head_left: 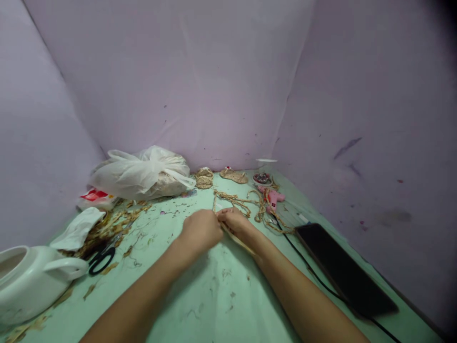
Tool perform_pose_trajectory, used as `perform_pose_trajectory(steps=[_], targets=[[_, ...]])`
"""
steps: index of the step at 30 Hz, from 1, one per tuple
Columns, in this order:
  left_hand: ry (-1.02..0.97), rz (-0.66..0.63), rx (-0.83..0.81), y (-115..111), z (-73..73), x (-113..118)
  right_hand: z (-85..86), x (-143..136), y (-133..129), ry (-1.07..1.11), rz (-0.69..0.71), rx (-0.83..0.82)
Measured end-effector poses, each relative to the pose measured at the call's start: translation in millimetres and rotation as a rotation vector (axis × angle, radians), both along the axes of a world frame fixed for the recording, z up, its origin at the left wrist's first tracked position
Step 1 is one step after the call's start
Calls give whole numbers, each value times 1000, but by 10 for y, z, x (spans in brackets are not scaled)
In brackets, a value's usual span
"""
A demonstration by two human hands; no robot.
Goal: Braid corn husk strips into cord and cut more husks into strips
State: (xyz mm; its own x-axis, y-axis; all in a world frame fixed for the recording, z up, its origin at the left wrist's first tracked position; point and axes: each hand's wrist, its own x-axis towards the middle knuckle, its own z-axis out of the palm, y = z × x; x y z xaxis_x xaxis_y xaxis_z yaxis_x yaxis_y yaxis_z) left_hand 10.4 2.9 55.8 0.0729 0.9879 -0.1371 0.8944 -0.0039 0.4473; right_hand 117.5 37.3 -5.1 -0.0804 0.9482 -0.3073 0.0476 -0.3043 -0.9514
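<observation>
My left hand (203, 229) is closed in a fist at the middle of the green table, its fingertips hidden from me. Touching it or nearly so, my right hand (235, 223) pinches a braided tan cord. One length of the cord (236, 239) runs back under my right wrist, and another stands up just beyond my knuckles. More of the tan cord (233, 197) lies in loose loops past my hands and off to the right. What exactly sits between the fingers of both hands is partly hidden.
Scissors (102, 261), a white teapot (35, 281) and dry fibre scraps (114, 224) lie left. Behind are a white plastic bag (146, 174) and small woven slippers (233, 176). To the right are a pink glue gun (274, 199), its black cable (303, 262) and a dark flat tablet (344, 269).
</observation>
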Motion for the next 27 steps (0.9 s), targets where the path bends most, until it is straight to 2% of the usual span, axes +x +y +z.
perform_pose_trajectory(steps=[1,2,3,5,6,8,11,17,22,25,27], targets=[[14,35,85,68,35,-61,10,17,1,9,15,-4],[-56,79,122,140,49,-114,16,32,2,16,29,-6],[-195,127,88,210,38,-154,19,43,4,20,40,-5],[-538,228,-190,327,-54,-185,13,53,8,17,63,-1],[-616,223,-294,367,-125,-180,5,53,10,13,75,3],[-697,183,-440,407,-272,-147,-16,50,14,-4,99,20],[-724,131,-495,394,-412,-101,-45,60,26,-67,136,60],[-637,118,-327,353,-473,-36,-52,129,65,-326,189,231],[-472,59,-84,449,-614,-2,8,122,17,-871,222,541],[-337,3,53,481,-704,-15,34,119,-8,-964,248,541],[-330,-12,77,478,-738,-24,40,129,-7,-985,262,513]])
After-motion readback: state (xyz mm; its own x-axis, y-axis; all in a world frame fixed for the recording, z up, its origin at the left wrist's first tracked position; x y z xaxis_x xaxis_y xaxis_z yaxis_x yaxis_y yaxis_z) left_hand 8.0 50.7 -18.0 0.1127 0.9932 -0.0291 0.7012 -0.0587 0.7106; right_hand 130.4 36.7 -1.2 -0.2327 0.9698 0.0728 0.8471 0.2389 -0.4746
